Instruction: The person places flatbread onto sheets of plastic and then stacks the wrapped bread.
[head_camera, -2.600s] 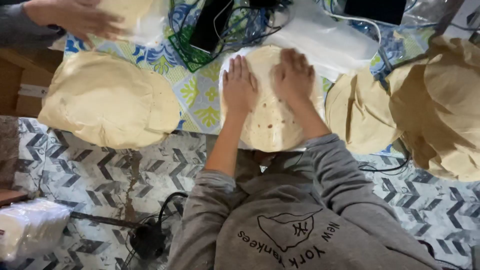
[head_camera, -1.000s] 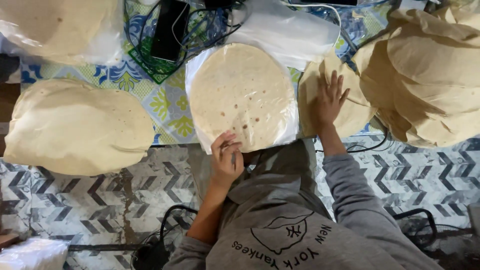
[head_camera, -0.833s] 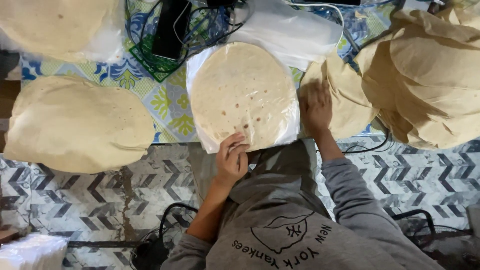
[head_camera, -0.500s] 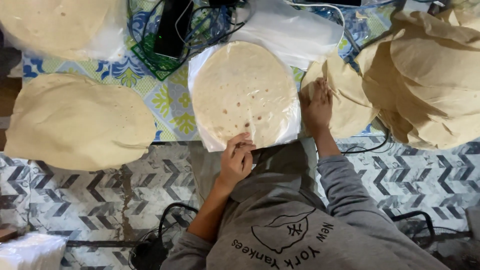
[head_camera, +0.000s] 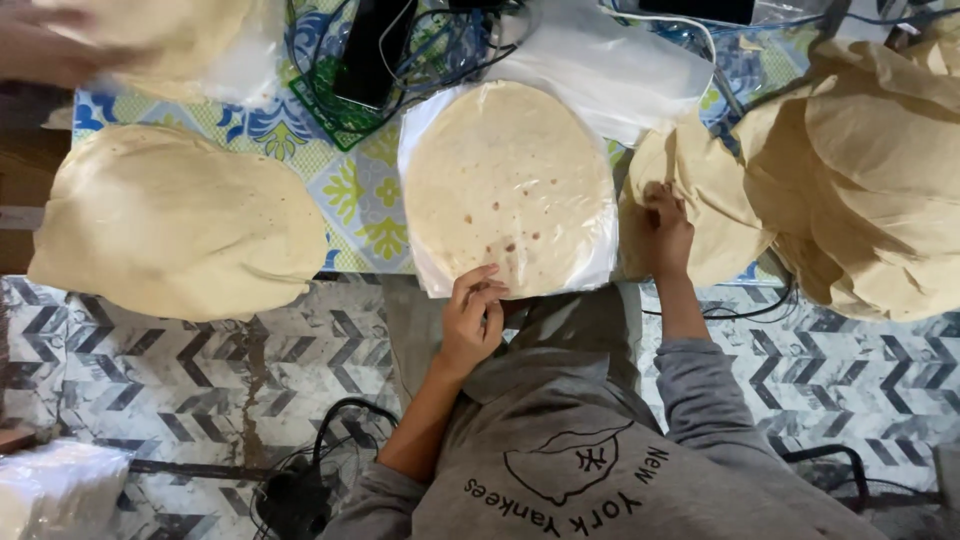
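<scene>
While left hand (head_camera: 472, 318) pinches the flatbread (head_camera: 508, 185) edge and right hand (head_camera: 668, 225) rests loosely on a neighbouring stack (head_camera: 700, 200), patterned tablecloth (head_camera: 365, 195) overhangs chevron floor tiles (head_camera: 180, 380).

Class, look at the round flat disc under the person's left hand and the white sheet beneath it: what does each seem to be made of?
The round disc looks like thin baked dough, a flatbread: matte, pale cream, with scattered brown scorch spots. The white sheet under it seems to be thin plastic film, perhaps a bag: glossy, slightly see-through, creased at the edges. The left hand touches the disc's near edge.

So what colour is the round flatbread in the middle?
Pale cream with small brown spots; the flatbread shows in the head view.
</scene>
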